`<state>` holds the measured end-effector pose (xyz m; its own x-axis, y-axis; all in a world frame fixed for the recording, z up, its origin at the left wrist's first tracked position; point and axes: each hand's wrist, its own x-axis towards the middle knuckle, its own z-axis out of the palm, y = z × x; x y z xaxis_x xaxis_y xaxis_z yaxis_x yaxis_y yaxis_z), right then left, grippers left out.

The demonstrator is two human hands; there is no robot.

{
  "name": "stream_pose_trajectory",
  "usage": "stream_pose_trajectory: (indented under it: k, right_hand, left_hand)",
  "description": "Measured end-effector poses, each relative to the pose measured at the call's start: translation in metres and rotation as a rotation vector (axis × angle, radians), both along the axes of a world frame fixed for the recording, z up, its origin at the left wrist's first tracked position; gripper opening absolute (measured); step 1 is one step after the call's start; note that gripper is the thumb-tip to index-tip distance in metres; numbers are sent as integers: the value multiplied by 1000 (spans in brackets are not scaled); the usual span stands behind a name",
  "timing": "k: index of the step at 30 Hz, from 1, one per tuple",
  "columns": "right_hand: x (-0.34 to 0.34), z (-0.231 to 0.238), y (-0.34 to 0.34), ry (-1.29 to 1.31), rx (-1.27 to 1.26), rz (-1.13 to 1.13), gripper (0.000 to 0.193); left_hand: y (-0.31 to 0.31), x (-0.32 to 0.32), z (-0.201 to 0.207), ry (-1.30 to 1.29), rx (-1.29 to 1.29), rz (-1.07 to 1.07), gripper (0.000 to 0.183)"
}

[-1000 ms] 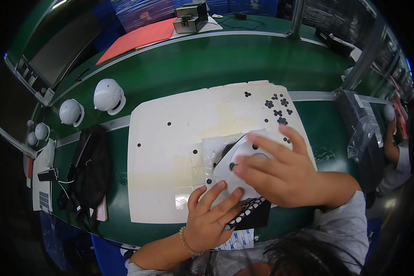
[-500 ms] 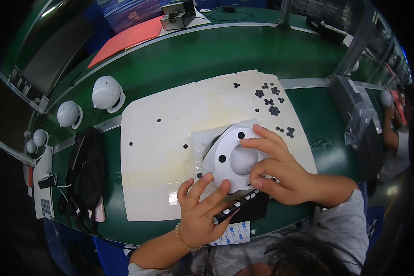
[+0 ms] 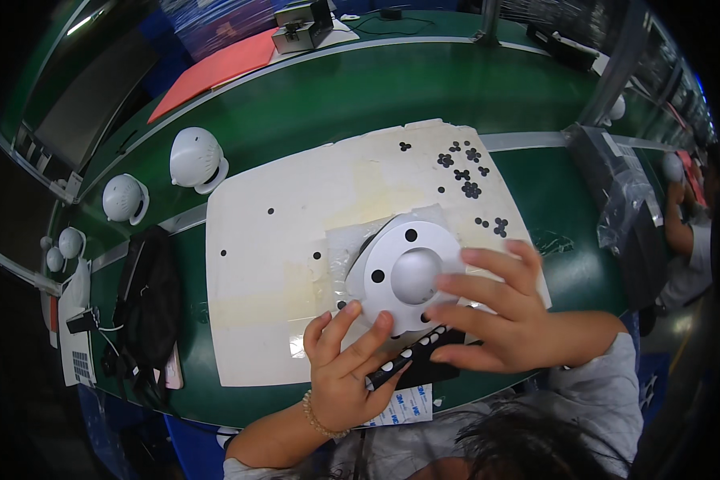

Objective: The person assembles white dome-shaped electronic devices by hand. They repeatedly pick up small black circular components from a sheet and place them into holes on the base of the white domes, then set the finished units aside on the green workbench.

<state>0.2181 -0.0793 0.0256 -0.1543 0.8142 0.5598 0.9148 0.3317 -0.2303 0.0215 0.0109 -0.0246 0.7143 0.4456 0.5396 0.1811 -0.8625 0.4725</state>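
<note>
A white round device base (image 3: pixel 392 248) with a dished silvery-white middle lies face up on a clear plastic bag (image 3: pixel 338 250). Black round pads (image 3: pixel 378 276) sit on its ring, one of them at the lower right. My left hand (image 3: pixel 340 372) grips a curled black sheet with a row of white round spots (image 3: pixel 408 354) between thumb and fingers. Its fingertips rest at the base's near-left edge. Over the base's right side, my right hand (image 3: pixel 508 320) is spread, slightly blurred, with nothing visible in it.
A pale board (image 3: pixel 272 296) bears loose black pads (image 3: pixel 471 190), clustered at far right. White rounded devices (image 3: pixel 196 158) stand at left beside a black bag (image 3: pixel 146 296). A dark box with plastic wrap (image 3: pixel 616 184) is at right; another person's arm (image 3: pixel 680 224) shows beyond.
My right hand has opened from a pinch at the ring's lower right and drawn slightly down and right. A black pad there now shows more fully. My left hand keeps its hold.
</note>
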Motion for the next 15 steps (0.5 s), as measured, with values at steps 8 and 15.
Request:
stream_pose_trajectory:
  k: [8,15]
  right_hand:
    - [-4,-22,8,-14,207,268,22]
    - [-3,-17,16,275,15,240,18]
  left_hand:
    - [0,-2,1,24,-18,13,14]
    - [0,1,-2,-24,-19,21,13]
